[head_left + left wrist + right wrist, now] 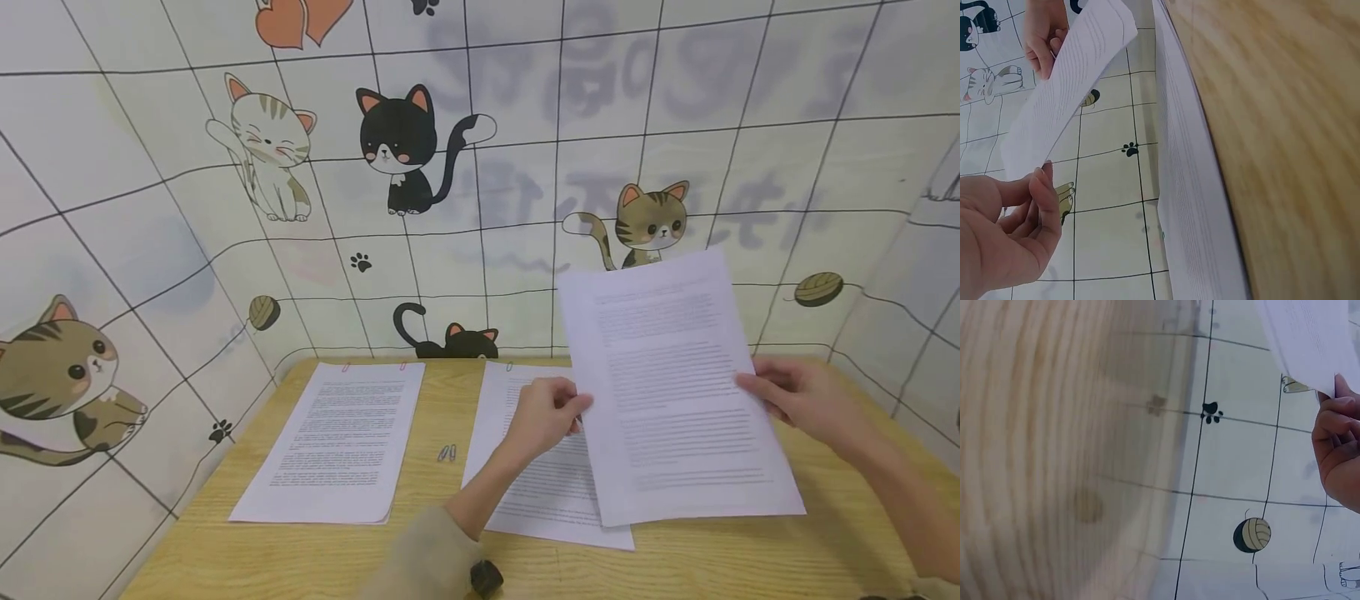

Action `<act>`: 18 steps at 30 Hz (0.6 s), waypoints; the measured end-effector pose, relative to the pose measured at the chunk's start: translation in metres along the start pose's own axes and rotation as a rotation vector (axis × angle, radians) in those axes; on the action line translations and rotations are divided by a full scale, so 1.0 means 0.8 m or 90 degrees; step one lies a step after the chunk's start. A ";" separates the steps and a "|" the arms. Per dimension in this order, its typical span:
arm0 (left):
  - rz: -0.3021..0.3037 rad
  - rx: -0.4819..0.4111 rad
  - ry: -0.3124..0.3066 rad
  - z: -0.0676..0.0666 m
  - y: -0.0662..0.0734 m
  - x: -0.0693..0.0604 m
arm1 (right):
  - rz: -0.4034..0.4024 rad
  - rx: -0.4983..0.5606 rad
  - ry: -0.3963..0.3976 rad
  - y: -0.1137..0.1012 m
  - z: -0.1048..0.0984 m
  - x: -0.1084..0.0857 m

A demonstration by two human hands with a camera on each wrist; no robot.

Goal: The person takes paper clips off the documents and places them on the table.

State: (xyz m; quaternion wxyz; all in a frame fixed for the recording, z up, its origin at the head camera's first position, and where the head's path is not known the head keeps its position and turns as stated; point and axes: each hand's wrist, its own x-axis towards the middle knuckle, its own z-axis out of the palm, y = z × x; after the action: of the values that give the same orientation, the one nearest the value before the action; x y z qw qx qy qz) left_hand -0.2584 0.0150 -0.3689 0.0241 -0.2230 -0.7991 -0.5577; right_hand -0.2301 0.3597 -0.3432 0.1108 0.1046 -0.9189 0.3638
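A printed sheaf of paper (675, 400) is held up above the table, tilted, its text side toward the head camera. My left hand (546, 412) pinches its left edge between thumb and fingers. On the opposite edge, my right hand (806, 400) pinches the paper the same way. In the left wrist view the held paper (1072, 94) spans between both hands. Partly hidden behind it, a second printed stack (525, 492) lies on the table, with a paper clip (509, 367) at its top edge.
Another printed stack (337, 442) lies at the left, with two pinkish clips (346, 367) along its top. Two loose paper clips (447, 452) lie between the stacks on the wooden table (300, 558). A cat-patterned sheet (517, 208) hangs behind and beside the table.
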 end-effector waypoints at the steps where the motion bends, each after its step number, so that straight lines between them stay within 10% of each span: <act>1: -0.007 0.000 0.002 0.005 0.001 0.001 | 0.003 -0.014 0.004 0.004 -0.001 0.001; 18: -0.114 -0.038 0.025 0.079 -0.001 0.032 | 0.109 -0.080 0.011 0.069 -0.010 -0.005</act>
State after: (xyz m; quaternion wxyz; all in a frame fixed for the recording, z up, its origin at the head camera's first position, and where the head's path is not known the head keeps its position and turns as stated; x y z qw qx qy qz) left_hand -0.2686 0.0800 -0.3862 -0.0171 -0.1404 -0.7982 -0.5855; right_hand -0.2406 0.4049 -0.3743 0.0934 0.0155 -0.9444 0.3148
